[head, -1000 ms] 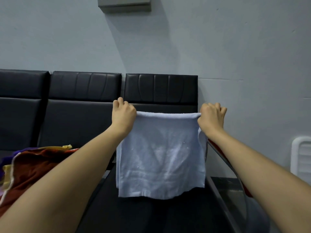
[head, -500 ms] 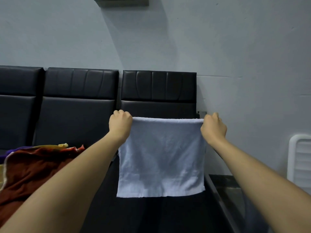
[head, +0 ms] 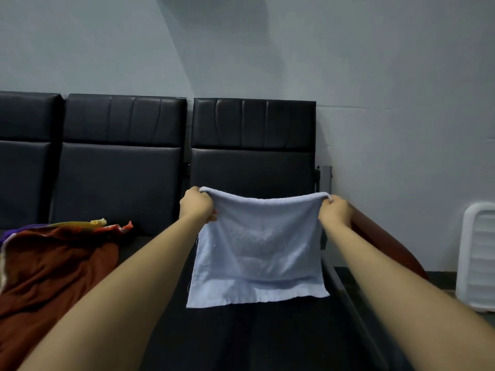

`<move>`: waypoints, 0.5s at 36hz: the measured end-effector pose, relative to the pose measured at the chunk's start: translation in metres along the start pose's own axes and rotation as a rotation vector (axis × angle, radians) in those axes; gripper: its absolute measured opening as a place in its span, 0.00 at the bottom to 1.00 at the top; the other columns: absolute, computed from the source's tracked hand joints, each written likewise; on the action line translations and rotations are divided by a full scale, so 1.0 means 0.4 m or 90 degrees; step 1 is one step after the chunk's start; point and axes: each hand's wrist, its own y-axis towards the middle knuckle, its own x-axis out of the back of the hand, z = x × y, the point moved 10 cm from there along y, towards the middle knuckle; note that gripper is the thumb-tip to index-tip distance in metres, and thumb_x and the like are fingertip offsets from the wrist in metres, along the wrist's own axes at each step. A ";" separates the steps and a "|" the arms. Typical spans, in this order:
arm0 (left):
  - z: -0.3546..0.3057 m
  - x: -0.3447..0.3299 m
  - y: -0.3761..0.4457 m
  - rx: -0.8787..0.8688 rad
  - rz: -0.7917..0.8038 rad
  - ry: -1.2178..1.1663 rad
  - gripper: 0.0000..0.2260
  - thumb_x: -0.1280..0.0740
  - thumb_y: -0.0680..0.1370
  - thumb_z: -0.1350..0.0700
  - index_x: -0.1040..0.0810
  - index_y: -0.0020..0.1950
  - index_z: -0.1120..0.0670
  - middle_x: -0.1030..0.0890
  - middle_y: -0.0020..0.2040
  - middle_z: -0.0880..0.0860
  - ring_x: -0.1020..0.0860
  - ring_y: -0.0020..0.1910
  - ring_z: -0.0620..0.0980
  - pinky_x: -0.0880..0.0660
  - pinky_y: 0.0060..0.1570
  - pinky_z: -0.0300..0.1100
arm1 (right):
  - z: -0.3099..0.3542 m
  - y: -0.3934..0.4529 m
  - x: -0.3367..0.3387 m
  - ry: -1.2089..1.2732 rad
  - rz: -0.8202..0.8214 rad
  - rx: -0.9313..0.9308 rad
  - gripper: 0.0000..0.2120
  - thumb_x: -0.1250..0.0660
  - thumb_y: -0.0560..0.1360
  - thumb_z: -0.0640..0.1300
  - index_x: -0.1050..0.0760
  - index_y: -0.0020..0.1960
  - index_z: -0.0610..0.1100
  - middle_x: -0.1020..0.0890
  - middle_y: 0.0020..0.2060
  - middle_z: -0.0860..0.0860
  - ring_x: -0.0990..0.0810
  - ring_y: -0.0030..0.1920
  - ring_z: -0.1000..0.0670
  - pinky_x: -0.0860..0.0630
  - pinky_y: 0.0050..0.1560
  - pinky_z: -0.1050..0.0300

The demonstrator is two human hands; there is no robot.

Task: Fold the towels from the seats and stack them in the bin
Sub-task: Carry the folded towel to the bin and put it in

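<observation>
Hands (head: 197, 203) (head: 334, 212) pinch white towel's (head: 257, 253) top corners above seat (head: 251, 336).

Towel (head: 257, 253): pale blue, plain, with a woven band near the lower hem. Seats (head: 120, 162): black, stitched vertical seams across the upper backrests. Heaped cloth (head: 53, 263): rust-red, with yellow and purple edges. Wall (head: 375, 62): light grey. Slatted bin (head: 476, 255): white.

The pale blue towel (head: 257, 253) hangs in the air above the right seat (head: 254, 338), folded double, its top fold stretched level and its bottom edge near the cushion. A rust-red towel (head: 53, 269) lies crumpled on the next seat, with yellow and purple cloth at its far edge. The white slatted bin (head: 478, 258) stands by the wall.
</observation>
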 end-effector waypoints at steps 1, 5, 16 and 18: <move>0.018 -0.011 0.002 0.034 0.001 -0.049 0.13 0.49 0.79 0.63 0.26 0.51 0.58 0.19 0.36 0.60 0.22 0.26 0.55 0.23 0.30 0.42 | -0.014 0.000 -0.021 0.054 0.012 -0.023 0.15 0.50 0.80 0.39 0.24 0.53 0.38 0.20 0.46 0.40 0.19 0.45 0.39 0.21 0.45 0.48; 0.059 -0.047 0.022 0.066 0.009 -0.118 0.12 0.49 0.80 0.60 0.26 0.52 0.56 0.18 0.43 0.61 0.20 0.32 0.55 0.21 0.38 0.47 | -0.050 0.025 -0.092 0.155 0.040 -0.084 0.11 0.45 0.78 0.39 0.24 0.48 0.42 0.18 0.43 0.43 0.19 0.40 0.41 0.19 0.44 0.46; -0.040 -0.066 0.121 -0.107 0.027 -0.228 0.16 0.49 0.82 0.50 0.31 0.68 0.45 0.28 0.65 0.50 0.31 0.65 0.55 0.34 0.67 0.54 | 0.085 0.067 -0.061 0.331 -0.045 0.103 0.17 0.48 0.80 0.38 0.25 0.63 0.44 0.22 0.59 0.48 0.25 0.57 0.49 0.31 0.53 0.59; -0.044 -0.052 0.116 -0.125 -0.005 -0.270 0.14 0.48 0.80 0.50 0.29 0.63 0.43 0.25 0.61 0.49 0.31 0.64 0.55 0.33 0.66 0.55 | 0.093 0.059 -0.050 0.369 -0.062 0.112 0.17 0.48 0.80 0.37 0.25 0.61 0.45 0.23 0.57 0.50 0.26 0.54 0.52 0.32 0.53 0.60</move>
